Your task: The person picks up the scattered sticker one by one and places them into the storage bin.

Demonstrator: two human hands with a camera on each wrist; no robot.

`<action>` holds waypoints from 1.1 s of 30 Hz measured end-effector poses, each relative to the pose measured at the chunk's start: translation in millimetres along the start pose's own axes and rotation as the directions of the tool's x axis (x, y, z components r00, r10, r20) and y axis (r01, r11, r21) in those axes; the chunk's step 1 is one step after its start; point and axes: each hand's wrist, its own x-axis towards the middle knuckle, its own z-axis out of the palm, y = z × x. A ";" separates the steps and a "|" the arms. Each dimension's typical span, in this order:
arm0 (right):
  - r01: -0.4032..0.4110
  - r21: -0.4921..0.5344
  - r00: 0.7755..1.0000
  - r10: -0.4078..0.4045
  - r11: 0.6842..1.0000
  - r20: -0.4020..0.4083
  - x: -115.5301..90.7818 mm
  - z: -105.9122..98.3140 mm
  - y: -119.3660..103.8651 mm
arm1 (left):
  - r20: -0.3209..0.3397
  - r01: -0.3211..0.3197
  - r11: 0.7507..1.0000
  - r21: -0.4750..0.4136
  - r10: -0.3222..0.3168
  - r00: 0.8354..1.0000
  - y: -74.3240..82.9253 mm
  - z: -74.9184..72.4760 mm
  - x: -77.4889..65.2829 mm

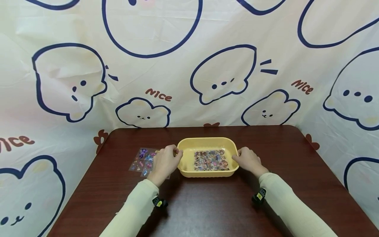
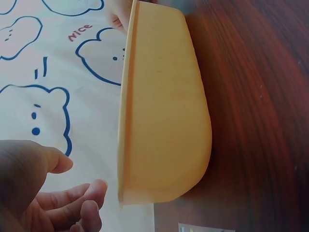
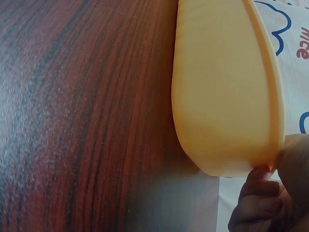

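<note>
A yellow plastic tray [image 1: 207, 173] sits near the middle of the table, with many small colourful cartoon stickers [image 1: 211, 160] on its floor. My right hand [image 1: 248, 160] pinches the tray's right rim between thumb and fingers, seen closely in the right wrist view, where the tray's outer wall [image 3: 222, 87] fills the middle. At the left end, my left hand [image 1: 165, 161] is beside the rim. In the left wrist view its thumb and fingers are parted, a small gap away from the tray [image 2: 164, 106], with nothing between them.
Clear sheets with shiny colourful stickers [image 1: 143, 161] lie left of the tray, partly hidden by the left hand. The dark brown table [image 1: 207, 207] meets a cloth backdrop [image 1: 183, 79] with cartoon outlines behind and at the sides.
</note>
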 end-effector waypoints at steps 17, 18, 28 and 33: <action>0.013 0.001 1.000 -0.013 1.000 0.000 -1.4 -1.1 -1.2 | 0.010 0.073 0.997 0.012 -0.073 0.997 -20.0 -21.8 -4.3; 0.015 0.002 1.000 -0.015 1.000 -0.002 -1.6 -1.2 -1.1 | 0.006 0.074 0.997 0.014 -0.074 0.997 -21.3 -23.1 -4.4; 0.020 0.000 1.000 -0.020 1.000 0.000 -2.0 -2.3 -1.0 | 0.011 0.099 0.994 0.037 -0.099 0.995 -31.8 -31.9 -2.6; 0.017 0.002 1.000 -0.017 1.000 0.008 -1.8 -2.6 -0.9 | 0.002 0.104 0.994 0.044 -0.104 0.995 -36.9 -35.2 -1.5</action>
